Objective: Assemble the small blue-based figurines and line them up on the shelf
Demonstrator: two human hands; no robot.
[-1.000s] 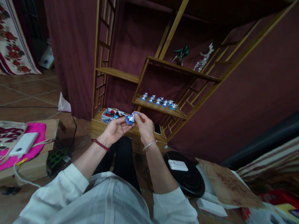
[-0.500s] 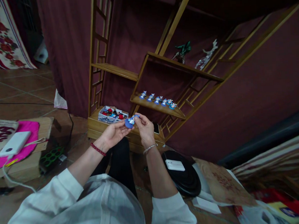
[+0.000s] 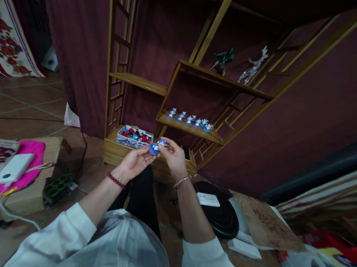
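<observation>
Between my two hands is a small blue-and-white figurine [image 3: 158,146] on a round blue base, tilted on its side. My left hand [image 3: 135,163] grips the base edge with thumb and fingertips. Thumb and fingers of my right hand [image 3: 174,158] pinch the figurine's upper end. Just beyond my left hand, a patterned box [image 3: 132,142] holds several small figures in red, black and blue. Similar blue-and-white figurines [image 3: 189,120] stand in a line on the middle shelf [image 3: 178,122] of the wooden rack.
A green statuette [image 3: 224,61] and a silvery one [image 3: 253,66] stand on a higher shelf. To my left, a low table [image 3: 51,151] carries a white power bank [image 3: 15,167]. At right, a white box [image 3: 208,199] lies on a round black object [image 3: 223,219].
My right hand has shifted its grip and turned slightly, with its thumb now lying across the figurine. The figurine is tipped flatter. The view has moved a little.
</observation>
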